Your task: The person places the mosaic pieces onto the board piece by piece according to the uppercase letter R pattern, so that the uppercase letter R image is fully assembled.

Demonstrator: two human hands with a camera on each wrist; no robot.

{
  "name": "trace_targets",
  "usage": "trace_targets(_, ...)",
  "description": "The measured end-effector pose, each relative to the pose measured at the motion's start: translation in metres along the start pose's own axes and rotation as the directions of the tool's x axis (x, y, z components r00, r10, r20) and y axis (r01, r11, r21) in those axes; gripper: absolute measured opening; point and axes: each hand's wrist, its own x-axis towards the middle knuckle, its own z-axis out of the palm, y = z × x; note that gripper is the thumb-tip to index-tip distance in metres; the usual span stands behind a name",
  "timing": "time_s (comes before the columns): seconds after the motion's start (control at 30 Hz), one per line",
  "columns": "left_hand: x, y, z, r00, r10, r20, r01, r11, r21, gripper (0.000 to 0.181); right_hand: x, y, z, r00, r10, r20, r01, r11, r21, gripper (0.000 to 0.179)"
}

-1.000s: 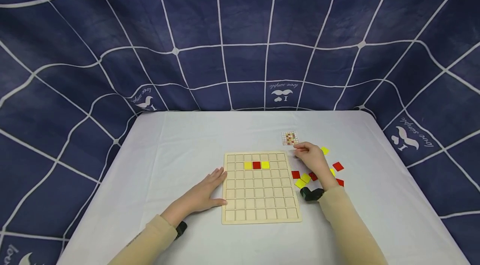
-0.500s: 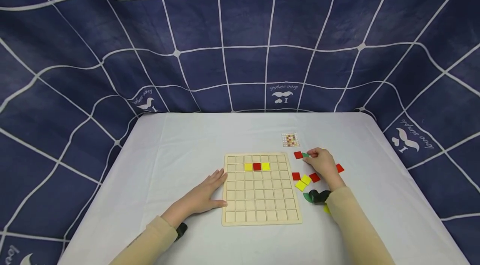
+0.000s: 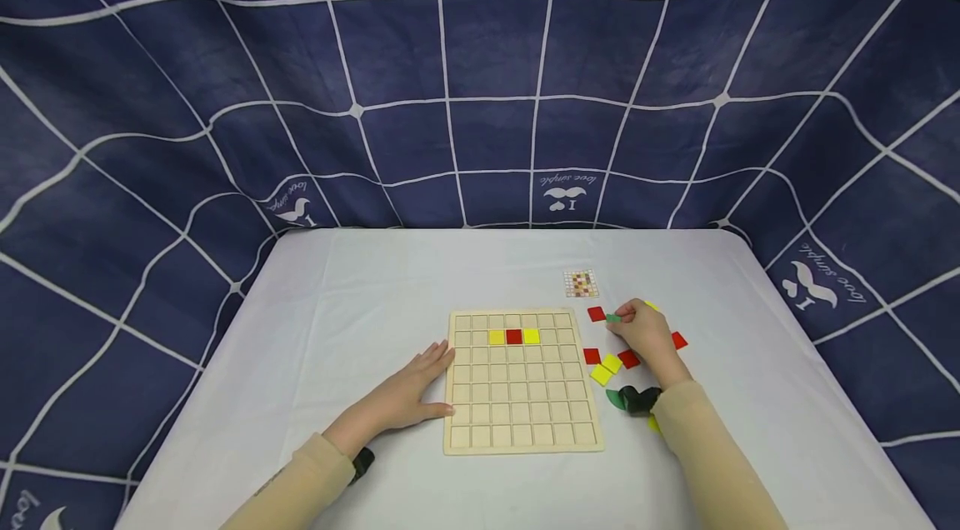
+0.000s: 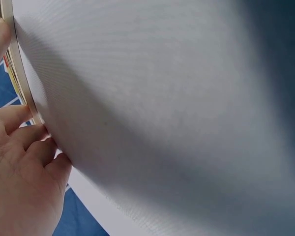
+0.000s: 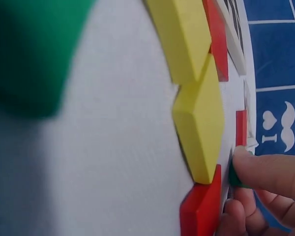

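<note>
Left hand (image 3: 411, 384), fingers extended, rests on the board (image 3: 521, 392). Board holds three tiles (image 3: 513, 337), as a second ago: filling unadvanced. Rightward: card (image 3: 581, 283), loose red tile (image 3: 596, 314), green piece (image 3: 612, 318) pinched by right hand (image 3: 647, 332), newly shifted from the card.

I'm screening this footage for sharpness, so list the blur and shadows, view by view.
Head: beige wooden grid board, crisp lines; left wrist: broad soft shadow across the white tablecloth; right wrist: nearest round-cornered green tile badly blurred, yellow square tiles clearer.

Grid board (image 3: 520, 392) matt wood; yellow tiles (image 5: 204, 125) smooth, perhaps painted; backdrop (image 3: 491, 134) cloth.
</note>
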Motion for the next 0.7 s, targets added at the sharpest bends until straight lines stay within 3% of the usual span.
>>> trace_targets(0.2, -0.001, -0.001, -0.001, 1.0, 0.01, 0.005, -0.01, 1.0, -0.006, 0.091, -0.005, -0.001, 0.002, 0.999, -0.038, -0.028, 0.038, 0.999, 0.033, 0.024)
trace_targets(0.43, -0.002, 0.0, -0.002, 1.0, 0.012, 0.006, -0.012, 1.0, -0.006, 0.09, -0.012, -0.014, 0.002, 0.991, -0.126, -0.051, 0.133, 0.978, 0.159, 0.023)
trace_targets(0.7, -0.001, 0.0, -0.001, 1.0, 0.007, 0.002, -0.007, 1.0, -0.006, 0.091, -0.017, -0.034, 0.01, 0.981, -0.191, 0.024, 0.178, 0.946, 0.271, 0.028)
